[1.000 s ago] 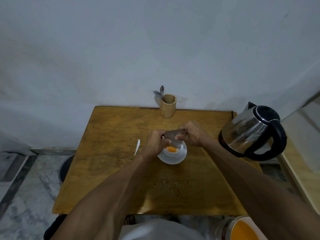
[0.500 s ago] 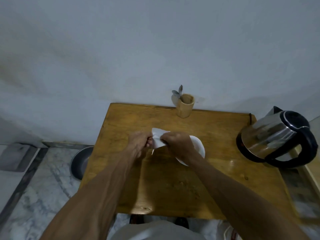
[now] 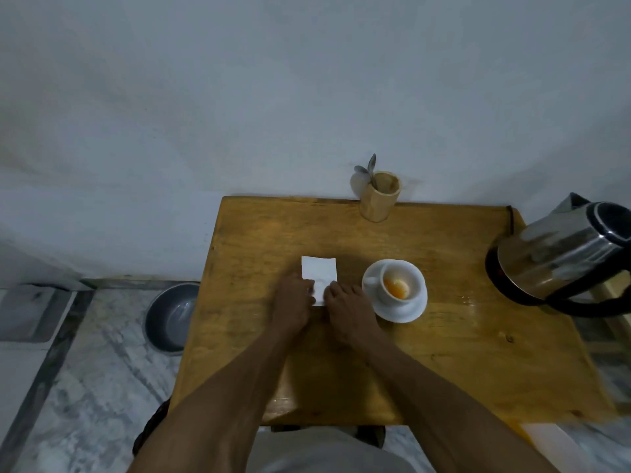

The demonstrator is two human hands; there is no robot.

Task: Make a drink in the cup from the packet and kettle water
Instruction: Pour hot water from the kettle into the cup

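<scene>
Bare forearms, no sleeves; grey garment (image 3: 327, 454) at lap

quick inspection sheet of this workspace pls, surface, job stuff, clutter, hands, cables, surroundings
surface: wooden table, wet sheen near the kettle
job's things: cup on saucer holds orange powder; white packet flat beside it; kettle at right edge
clutter: wooden holder with spoons
grippers: left hand and right hand both pinch the packet's near end
cables: nothing seen
surroundings: grey wall, marble floor, metal bowl on floor
</scene>
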